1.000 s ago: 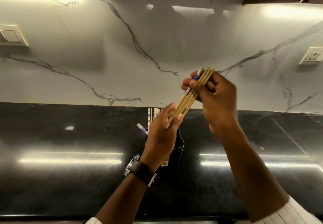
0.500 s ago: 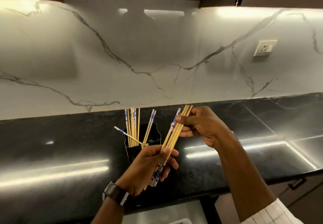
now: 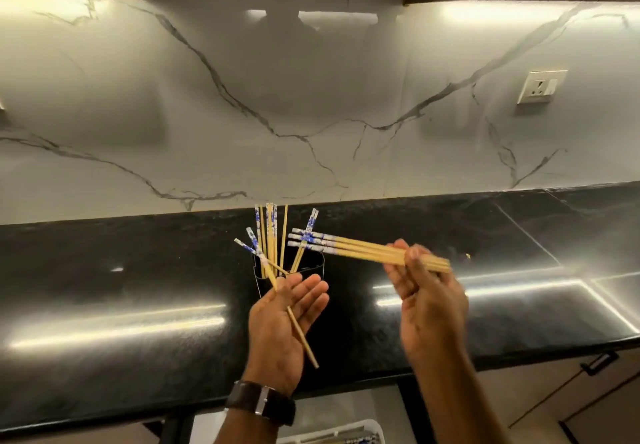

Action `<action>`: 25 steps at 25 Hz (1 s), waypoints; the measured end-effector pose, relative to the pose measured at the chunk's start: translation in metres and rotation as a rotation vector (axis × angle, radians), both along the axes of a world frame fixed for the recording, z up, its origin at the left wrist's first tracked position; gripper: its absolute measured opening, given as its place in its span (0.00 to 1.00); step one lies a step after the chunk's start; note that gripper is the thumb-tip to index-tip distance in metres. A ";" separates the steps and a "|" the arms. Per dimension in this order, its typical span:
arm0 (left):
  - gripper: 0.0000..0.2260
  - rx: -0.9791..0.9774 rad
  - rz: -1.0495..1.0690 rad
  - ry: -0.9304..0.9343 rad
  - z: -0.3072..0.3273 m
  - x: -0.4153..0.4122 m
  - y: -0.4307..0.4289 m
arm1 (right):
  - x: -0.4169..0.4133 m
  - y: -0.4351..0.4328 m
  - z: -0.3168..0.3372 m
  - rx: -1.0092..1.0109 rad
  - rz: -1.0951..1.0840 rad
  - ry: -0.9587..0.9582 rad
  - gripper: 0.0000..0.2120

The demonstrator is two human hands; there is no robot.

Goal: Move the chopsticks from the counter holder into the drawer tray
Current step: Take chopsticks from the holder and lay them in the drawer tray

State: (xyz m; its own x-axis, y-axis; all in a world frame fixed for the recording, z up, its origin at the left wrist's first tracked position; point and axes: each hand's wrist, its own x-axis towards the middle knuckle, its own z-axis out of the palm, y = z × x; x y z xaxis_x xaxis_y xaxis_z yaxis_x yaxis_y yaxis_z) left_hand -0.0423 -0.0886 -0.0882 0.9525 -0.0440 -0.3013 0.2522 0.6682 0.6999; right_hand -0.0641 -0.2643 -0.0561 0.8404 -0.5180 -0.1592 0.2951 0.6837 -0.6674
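Note:
My right hand (image 3: 429, 305) is shut on a bundle of bamboo chopsticks (image 3: 346, 244) with blue-and-white ends, held nearly level and pointing left over the counter. My left hand (image 3: 280, 326) is palm up with fingers stretched, and a single chopstick (image 3: 304, 343) lies slanted across the palm. Just behind that hand stands the black holder (image 3: 311, 269) on the counter, with several more chopsticks (image 3: 270, 232) upright or leaning in it. At the bottom edge, below the counter, a corner of the white drawer tray (image 3: 375, 426) shows.
The glossy black counter (image 3: 138, 305) runs the full width, backed by a white marble wall with a socket (image 3: 540, 87) at the right. A dark cabinet handle (image 3: 597, 362) sits below the counter on the right. A watch is on my left wrist.
My right hand swung the bundle from steep to nearly level and drew it right. My left hand let go of the bundle, opened palm up, and now carries one chopstick. The view tilted down.

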 end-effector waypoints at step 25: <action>0.15 0.420 -0.411 -0.203 -0.045 -0.062 -0.001 | -0.031 0.039 -0.054 -0.768 0.509 0.223 0.08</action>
